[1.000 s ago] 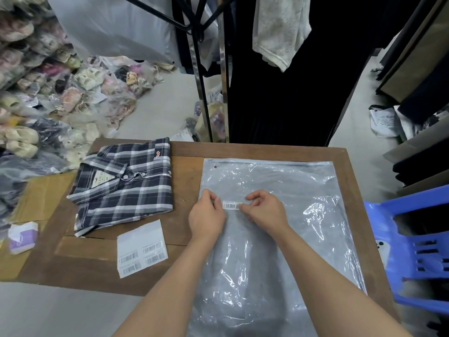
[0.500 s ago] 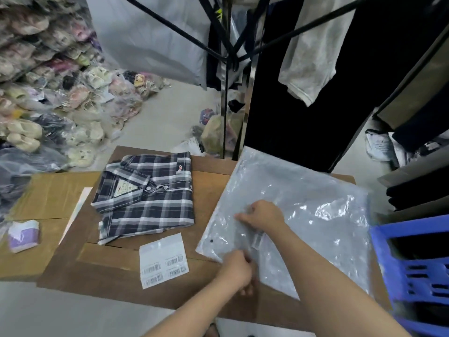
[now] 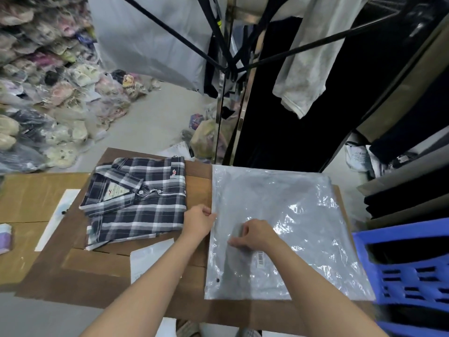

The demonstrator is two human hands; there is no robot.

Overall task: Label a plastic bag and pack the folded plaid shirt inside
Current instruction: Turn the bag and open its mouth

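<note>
A clear plastic bag (image 3: 291, 215) lies flat on the right half of the brown table (image 3: 97, 268), with a small barcode label (image 3: 260, 257) stuck on it. The folded navy and white plaid shirt (image 3: 138, 203) rests on the table's left half. My left hand (image 3: 198, 222) pinches the bag's left edge, right beside the shirt. My right hand (image 3: 255, 235) rests on top of the bag, fingers curled and pressing the film just left of the label.
A sheet of barcode labels (image 3: 148, 259) lies near the front edge under my left forearm. A blue plastic chair (image 3: 408, 268) stands at the right. Cardboard (image 3: 29, 198) and a strip of white paper (image 3: 58, 217) lie to the left. Bagged goods pile up behind, with a clothes rack ahead.
The bag has been turned a quarter and laid flat, so the label now sits near its front. My left hand moved from the front edge up to the bag's left edge.
</note>
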